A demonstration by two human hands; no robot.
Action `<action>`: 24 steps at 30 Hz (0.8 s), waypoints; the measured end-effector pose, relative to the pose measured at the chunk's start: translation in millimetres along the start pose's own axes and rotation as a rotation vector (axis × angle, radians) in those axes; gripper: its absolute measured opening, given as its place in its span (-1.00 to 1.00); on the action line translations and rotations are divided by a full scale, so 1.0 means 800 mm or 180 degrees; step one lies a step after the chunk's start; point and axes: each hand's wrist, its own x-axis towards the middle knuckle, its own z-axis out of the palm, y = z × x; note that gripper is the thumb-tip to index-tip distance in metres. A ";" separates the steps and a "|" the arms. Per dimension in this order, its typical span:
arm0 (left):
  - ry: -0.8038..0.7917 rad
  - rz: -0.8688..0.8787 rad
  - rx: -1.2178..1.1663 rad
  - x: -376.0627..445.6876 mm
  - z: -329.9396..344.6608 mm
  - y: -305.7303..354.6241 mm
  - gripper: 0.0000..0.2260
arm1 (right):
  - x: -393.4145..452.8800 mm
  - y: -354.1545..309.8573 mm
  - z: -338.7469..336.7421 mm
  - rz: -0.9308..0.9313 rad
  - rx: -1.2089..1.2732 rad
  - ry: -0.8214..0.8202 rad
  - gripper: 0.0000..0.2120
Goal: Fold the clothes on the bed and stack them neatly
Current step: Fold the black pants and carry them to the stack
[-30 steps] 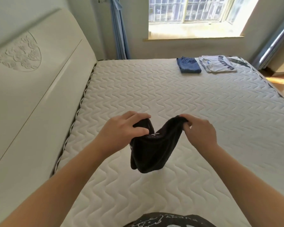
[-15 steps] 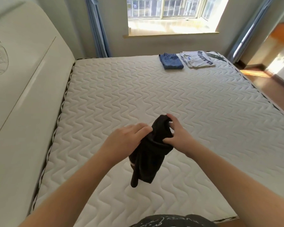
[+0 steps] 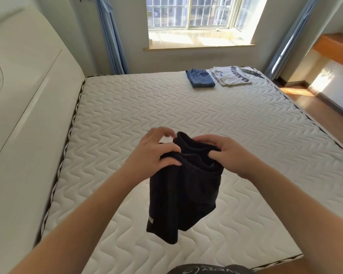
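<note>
Left hand (image 3: pixel 156 151) and right hand (image 3: pixel 229 153) both pinch, arms outstretched.

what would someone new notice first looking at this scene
First, the black shorts held up at centre, above the quilted mattress, with the left hand and right hand gripping the waistband. Next, two folded pieces at the mattress's far end under the window: blue shorts and, just right of them, a white printed shirt.

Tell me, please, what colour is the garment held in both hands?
Black garment, seen best in the head view.
</note>
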 end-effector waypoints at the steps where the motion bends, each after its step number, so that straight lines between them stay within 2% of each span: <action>1: -0.0055 0.0091 0.0003 0.004 -0.001 0.003 -0.76 | -0.001 -0.003 0.000 -0.0032 0.0014 -0.0062 -0.39; 4: -0.0394 0.0252 -0.0043 0.015 -0.003 0.006 -0.77 | -0.005 -0.008 -0.001 -0.0082 0.0151 -0.0212 -0.45; 8: -0.0896 0.0305 -0.0508 0.023 -0.005 0.011 -0.76 | -0.014 -0.006 -0.009 0.0019 0.0512 -0.0467 -0.49; 11: -0.0921 0.0325 -0.0507 0.026 -0.001 0.013 -0.74 | -0.023 0.000 -0.016 0.0086 0.0697 -0.0487 -0.62; 14: -0.0869 0.0243 -0.0445 0.026 0.005 0.011 -0.72 | -0.033 0.009 -0.021 0.0044 0.0828 -0.0199 -0.75; 16: -0.0748 0.0211 -0.0457 0.024 0.010 0.012 -0.70 | -0.038 0.014 -0.023 -0.0062 0.0348 0.0016 -0.81; 19: -0.0485 0.0261 -0.0485 0.021 0.017 0.018 -0.69 | -0.048 0.019 -0.024 -0.0381 -0.0627 0.0201 -0.74; 22: -0.0391 0.0249 -0.0494 0.021 0.018 0.019 -0.70 | -0.059 0.026 -0.027 -0.0699 -0.1486 0.0014 -0.80; 24: -0.0376 0.0242 -0.0486 0.021 0.017 0.019 -0.71 | -0.064 0.029 -0.032 -0.0617 -0.2023 -0.0267 -0.64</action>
